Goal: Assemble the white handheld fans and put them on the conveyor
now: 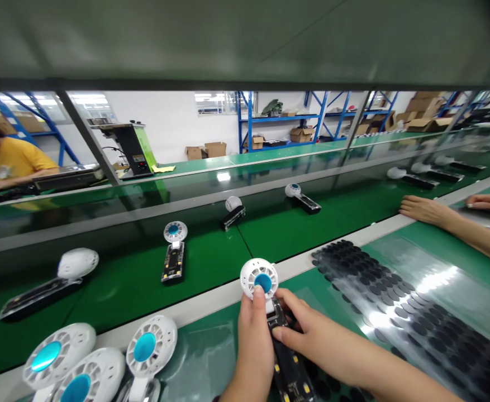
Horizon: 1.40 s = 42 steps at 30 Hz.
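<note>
Both hands grip one fan (265,290) | left hand (253,335) thumb on blue hub, steadying | right hand (307,332) pinches handle | pads (395,301) alongside, within reach

A white wall (169,120) stood at twelve o'clock; blue shelving (284,117) with cardboard boxes (301,134) stood at one o'clock.

Black round pads (395,301) lie in rows; cardboard boxes (206,150) sit beyond the conveyor belt (270,229).

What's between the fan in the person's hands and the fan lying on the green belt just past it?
In the head view, only the pale edge strip and bare belt separate the held fan from the belt fan.
</note>
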{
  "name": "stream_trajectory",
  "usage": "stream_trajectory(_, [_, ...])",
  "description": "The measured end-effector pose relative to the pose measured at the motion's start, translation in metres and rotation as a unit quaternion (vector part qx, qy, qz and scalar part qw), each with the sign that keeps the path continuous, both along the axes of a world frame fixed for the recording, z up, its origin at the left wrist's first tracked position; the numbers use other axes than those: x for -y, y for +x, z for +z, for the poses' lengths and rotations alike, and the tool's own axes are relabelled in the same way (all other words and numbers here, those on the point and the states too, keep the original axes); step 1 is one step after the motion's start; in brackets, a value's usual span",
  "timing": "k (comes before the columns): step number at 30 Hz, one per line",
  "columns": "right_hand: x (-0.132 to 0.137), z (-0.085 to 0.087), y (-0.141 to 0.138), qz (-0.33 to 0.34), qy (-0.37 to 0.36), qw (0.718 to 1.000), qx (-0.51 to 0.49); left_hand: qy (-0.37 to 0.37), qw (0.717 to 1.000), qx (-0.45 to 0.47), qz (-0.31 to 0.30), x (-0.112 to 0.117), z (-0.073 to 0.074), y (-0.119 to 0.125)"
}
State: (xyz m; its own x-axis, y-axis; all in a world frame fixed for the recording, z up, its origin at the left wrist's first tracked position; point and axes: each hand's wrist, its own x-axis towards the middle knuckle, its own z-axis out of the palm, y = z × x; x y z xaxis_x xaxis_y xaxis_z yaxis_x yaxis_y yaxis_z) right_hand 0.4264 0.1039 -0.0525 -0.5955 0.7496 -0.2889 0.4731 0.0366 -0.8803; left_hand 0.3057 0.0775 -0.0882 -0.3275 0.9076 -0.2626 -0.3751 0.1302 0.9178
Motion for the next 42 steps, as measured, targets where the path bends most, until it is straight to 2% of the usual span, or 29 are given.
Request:
stream_trajectory(4, [0.002, -0.006, -0.001, -0.002, -0.013, 1.0, -0.008, 0.003, 1.0, 0.009, 0.028, -0.002, -0.005, 0.003])
stream_trajectory(7, [0.006, -0.013, -0.008, -0.038, 0.045, 0.998, 0.018, -0.002, 0.995, -0.058, 0.085, -0.004, -0.004, 0.004])
stream_trajectory(10, [0.008, -0.024, -0.014, -0.048, 0.07, 0.995, -0.044, 0.029, 0.979, -0.153, 0.129, -0.006, 0.007, 0.0])
stream_trajectory(13, [-0.006, -0.034, -0.015, -0.091, 0.04, 0.989, -0.107, 0.054, 0.96, -0.237, 0.141, -0.015, 0.024, -0.014])
stream_trajectory(15, [-0.03, -0.035, -0.014, -0.144, 0.024, 0.984, -0.102, 0.012, 0.941, -0.31, 0.137, -0.033, 0.037, -0.027])
stream_trajectory(17, [-0.063, -0.029, -0.013, -0.184, 0.023, 0.979, -0.081, -0.015, 0.918, -0.378, 0.123, -0.06, 0.047, -0.041])
stream_trajectory(21, [-0.137, -0.001, -0.013, -0.248, 0.071, 0.966, -0.029, 0.012, 0.867, -0.493, 0.07, -0.128, 0.055, -0.063])
stream_trajectory(23, [-0.156, 0.012, -0.013, -0.274, 0.122, 0.954, 0.003, 0.014, 0.85, -0.525, 0.037, -0.158, 0.052, -0.07])
stream_trajectory(25, [-0.151, 0.017, -0.011, -0.27, 0.173, 0.947, 0.031, 0.007, 0.848, -0.53, 0.008, -0.181, 0.046, -0.073])
stream_trajectory(27, [-0.125, 0.013, -0.01, -0.221, 0.206, 0.952, 0.05, -0.011, 0.862, -0.506, -0.016, -0.198, 0.038, -0.072])
stream_trajectory(30, [-0.07, -0.005, -0.007, -0.106, 0.222, 0.966, 0.075, -0.046, 0.904, -0.425, -0.029, -0.212, 0.026, -0.062])
stream_trajectory(32, [-0.042, -0.018, -0.004, -0.058, 0.227, 0.967, 0.102, -0.061, 0.937, -0.342, -0.027, -0.215, 0.023, -0.052])
stream_trajectory(34, [-0.029, -0.028, -0.001, -0.032, 0.236, 0.963, 0.124, -0.061, 0.97, -0.235, -0.025, -0.21, 0.023, -0.039])
stream_trajectory(37, [-0.028, -0.033, -0.001, -0.015, 0.26, 0.955, 0.14, -0.02, 0.998, -0.062, -0.017, -0.186, 0.031, -0.018])
stream_trajectory(39, [-0.029, -0.034, -0.005, -0.014, 0.274, 0.949, 0.154, 0.02, 0.999, 0.03, -0.007, -0.16, 0.038, -0.006])
stream_trajectory(42, [-0.027, -0.032, -0.017, -0.022, 0.286, 0.94, 0.184, 0.051, 0.993, 0.106, 0.023, -0.113, 0.045, 0.006])
